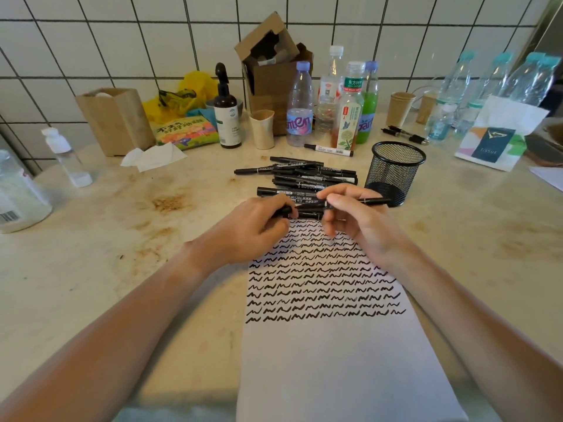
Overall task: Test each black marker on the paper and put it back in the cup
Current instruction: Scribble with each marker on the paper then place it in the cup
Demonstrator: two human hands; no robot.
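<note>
Two hands hold one black marker above the far end of the paper.

The paper (335,360) lies on the tabletop (106,269), with rows of black scribbles. The left hand (259,229) and the right hand (356,217) both close their fingers around a marker (313,205). Behind them lies a pile of markers (307,175), and just to its right stands the mesh cup (394,170).

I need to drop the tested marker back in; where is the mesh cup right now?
In the head view the mesh cup stands upright on the counter, right of the marker pile, just beyond the right hand.
</note>
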